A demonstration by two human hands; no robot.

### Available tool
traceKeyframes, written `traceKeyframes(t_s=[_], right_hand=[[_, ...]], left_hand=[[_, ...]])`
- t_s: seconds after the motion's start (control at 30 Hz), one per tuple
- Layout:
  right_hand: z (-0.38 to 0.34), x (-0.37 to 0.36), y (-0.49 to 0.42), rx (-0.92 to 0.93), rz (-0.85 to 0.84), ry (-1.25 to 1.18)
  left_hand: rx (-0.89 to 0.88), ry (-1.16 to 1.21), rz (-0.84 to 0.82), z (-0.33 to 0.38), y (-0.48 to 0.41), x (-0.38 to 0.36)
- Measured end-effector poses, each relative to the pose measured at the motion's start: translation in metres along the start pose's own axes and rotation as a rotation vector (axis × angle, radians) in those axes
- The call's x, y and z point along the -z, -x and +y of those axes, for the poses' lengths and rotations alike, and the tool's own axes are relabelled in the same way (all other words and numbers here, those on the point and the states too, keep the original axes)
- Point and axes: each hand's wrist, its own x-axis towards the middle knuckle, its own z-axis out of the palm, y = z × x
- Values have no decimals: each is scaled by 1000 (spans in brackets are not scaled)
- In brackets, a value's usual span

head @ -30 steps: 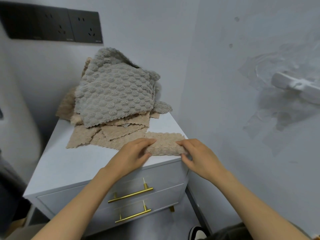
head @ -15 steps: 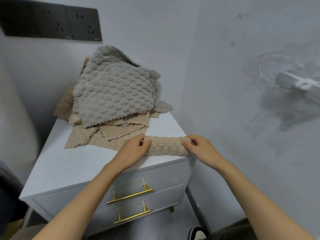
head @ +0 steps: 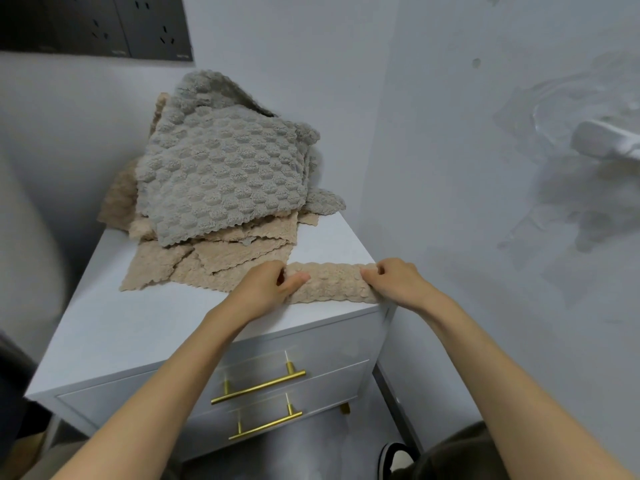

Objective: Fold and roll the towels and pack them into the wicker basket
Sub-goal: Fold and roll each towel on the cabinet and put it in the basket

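1. The beige towel (head: 330, 282) is laid at the cabinet (head: 145, 327) front edge, partly rolled.
2. Its ends are pinched by the curled left hand (head: 268, 289) and right hand (head: 393, 280), probably to keep the roll even.
3. No wicker basket is seen.

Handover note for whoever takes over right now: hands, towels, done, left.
Left hand: grip on the left end of the beige roll. Right hand: grip on its right end.
Roll lies at the front right edge of the white cabinet; grey towel tops loose beige towels behind.
Done: one towel nearly rolled. Left: finish it, roll the pile, pack all. Basket not in view.
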Motion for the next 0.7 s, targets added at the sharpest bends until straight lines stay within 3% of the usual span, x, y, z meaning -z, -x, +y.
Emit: traceKeyframes(t_s=[0.13,0.27,0.5,0.7], right_hand=[[1,-6,1,17,-6,-66],[1,-3,9,47,-18,-230],[-7,9,39,55,-98,-680],[-5,20,71,-4,-137,-833]], left_hand=[[-1,38,-48,7,6,3],[8,193,14,15,17,3],[180,958,35,26,30,8],[102,1040,43,45,55,10]])
